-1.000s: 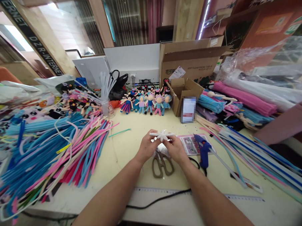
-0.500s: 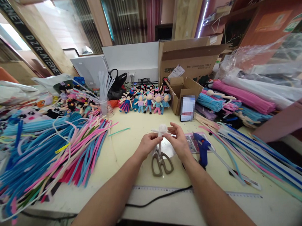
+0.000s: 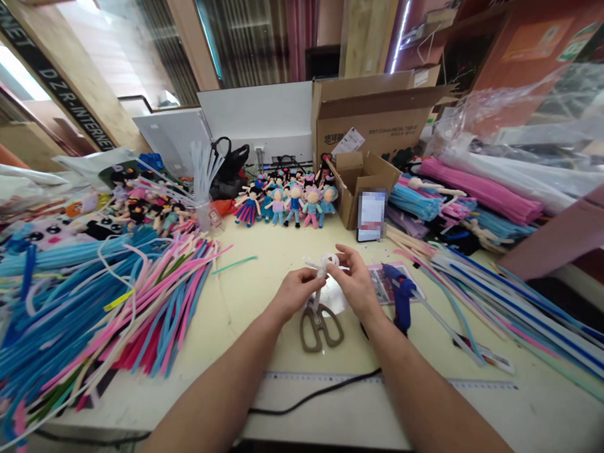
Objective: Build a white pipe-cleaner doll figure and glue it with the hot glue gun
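Observation:
Both my hands meet above the middle of the cream table [image 3: 259, 298], pinching a small white pipe-cleaner figure [image 3: 322, 265] between them. My left hand [image 3: 295, 293] grips its lower part with closed fingers. My right hand [image 3: 354, 286] holds its upper part, thumb and forefinger around the round white top. Brown-handled scissors [image 3: 319, 325] lie on the table just under my hands. A blue glue gun [image 3: 400, 294] rests right of my right hand, its black cord [image 3: 319, 394] trailing toward me.
A big heap of blue, pink and cream pipe cleaners [image 3: 88, 310] fills the left side. More long bundles [image 3: 504, 295] lie on the right. A row of small dolls [image 3: 288, 202] stands at the back, next to cardboard boxes [image 3: 369, 132]. A ruler [image 3: 455, 383] lies near the front edge.
The white piece was a flat star shape held between both hands; now it stands upright with a rounded top. My hands have shifted slightly and my right fingers have opened around the top.

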